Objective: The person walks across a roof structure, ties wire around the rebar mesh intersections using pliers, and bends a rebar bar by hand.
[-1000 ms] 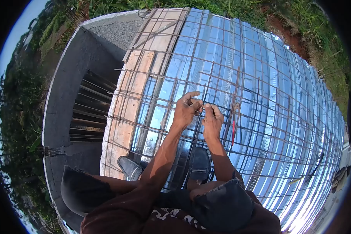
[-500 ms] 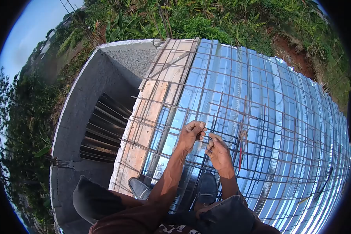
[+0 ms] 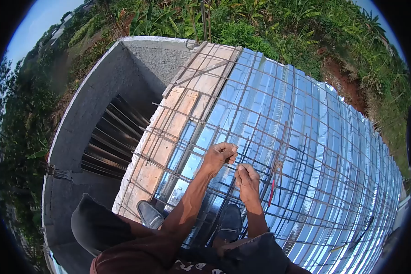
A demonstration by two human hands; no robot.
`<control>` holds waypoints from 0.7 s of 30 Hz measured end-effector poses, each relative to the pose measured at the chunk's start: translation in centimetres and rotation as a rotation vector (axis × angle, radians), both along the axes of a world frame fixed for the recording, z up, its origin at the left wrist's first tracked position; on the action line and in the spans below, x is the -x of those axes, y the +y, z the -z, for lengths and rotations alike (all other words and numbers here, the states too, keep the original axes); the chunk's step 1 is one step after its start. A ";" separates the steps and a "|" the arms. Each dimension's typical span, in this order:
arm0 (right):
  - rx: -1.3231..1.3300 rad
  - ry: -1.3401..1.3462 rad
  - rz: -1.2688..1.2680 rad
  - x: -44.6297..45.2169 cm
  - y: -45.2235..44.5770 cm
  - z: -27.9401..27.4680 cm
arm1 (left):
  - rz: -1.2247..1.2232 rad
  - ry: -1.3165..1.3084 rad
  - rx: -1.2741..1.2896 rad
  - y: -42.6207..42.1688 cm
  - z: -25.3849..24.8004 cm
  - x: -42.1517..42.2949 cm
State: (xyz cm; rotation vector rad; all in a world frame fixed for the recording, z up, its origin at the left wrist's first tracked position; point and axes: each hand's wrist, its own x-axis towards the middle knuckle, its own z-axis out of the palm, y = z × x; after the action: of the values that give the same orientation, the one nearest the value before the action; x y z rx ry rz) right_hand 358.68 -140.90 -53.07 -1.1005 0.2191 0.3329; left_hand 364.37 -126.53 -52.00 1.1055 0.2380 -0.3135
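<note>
Above a grid of steel rebar (image 3: 255, 125), my left hand (image 3: 220, 158) is closed in a pinch, knuckles up. My right hand (image 3: 247, 181) sits just below and to its right, thumb and fingers pressed together. The two hands are close but apart. Anything in their fingertips is too fine to make out. To the right of my right hand, a red-handled tool (image 3: 272, 189), apparently pliers, rests on the bars. Beneath the grid lie shiny ribbed metal sheets (image 3: 322, 176). My dark shoes (image 3: 230, 218) stand below the hands.
Wooden boards (image 3: 171, 123) run along the left edge of the metal sheets. Beyond them drops a deep opening with a grey concrete wall (image 3: 89, 107) and dark ribbed metal (image 3: 107, 146). Plants and a red earth slope (image 3: 345, 84) lie past the far edge.
The view has shifted, and the rebar and boards sit lower and further left. My right hand has turned more knuckles-up and its fingers have closed in. Both hands stay pinched.
</note>
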 end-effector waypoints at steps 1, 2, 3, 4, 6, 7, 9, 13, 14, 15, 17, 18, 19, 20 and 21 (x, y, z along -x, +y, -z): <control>0.078 -0.028 0.045 -0.2 0.2 -0.2 | -0.009 0.002 0.006 -0.3 0.1 0.1; 0.156 -0.058 0.092 -0.4 0.3 -0.3 | 0.001 -0.002 0.012 -0.8 0.1 0.2; 0.210 -0.072 0.136 -0.4 0.5 -0.3 | 0.012 -0.006 0.016 -1.1 0.2 0.3; 0.214 -0.071 0.132 -0.4 0.5 -0.5 | 0.008 -0.004 0.019 -1.3 0.0 0.4; 0.338 -0.099 0.150 -0.5 0.4 -1.2 | 0.013 0.006 -0.036 -1.6 -0.4 0.5; 0.341 -0.103 0.149 -0.5 0.4 -1.1 | 0.010 0.003 -0.033 -1.6 -0.4 0.4; 0.546 -0.175 0.211 -0.4 0.2 -0.5 | 0.029 0.001 0.001 -1.5 -0.3 0.4; 0.642 -0.175 0.190 -0.7 0.2 -1.1 | 0.029 -0.020 -0.053 -1.6 0.6 0.4; 0.638 -0.181 0.193 -0.8 0.2 -0.7 | 0.030 -0.026 -0.057 -1.7 0.8 0.4; 0.606 -0.200 0.228 -1.0 0.3 -0.1 | 0.034 -0.017 -0.055 -1.7 0.9 0.4; 0.529 -0.204 0.287 -1.4 0.6 -0.2 | 0.056 0.002 -0.044 -1.8 1.3 0.5; 0.524 -0.206 0.288 -1.5 0.6 0.0 | 0.056 -0.001 -0.049 -1.9 1.5 0.6; 0.489 -0.195 0.298 -1.7 0.5 0.2 | 0.069 0.011 -0.038 -1.9 1.3 0.7; 0.454 -0.184 0.309 -1.8 0.4 0.4 | 0.083 0.023 -0.028 -2.0 1.2 0.8; 0.467 -0.157 0.301 -1.7 0.1 0.3 | 0.096 -0.007 -0.016 -1.9 1.4 0.8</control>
State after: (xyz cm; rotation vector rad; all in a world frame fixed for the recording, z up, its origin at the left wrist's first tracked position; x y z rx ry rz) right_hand 360.37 -140.75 -53.40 -1.5228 0.3278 -0.0828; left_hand 363.61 -128.48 -53.35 1.1352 0.1815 -0.3935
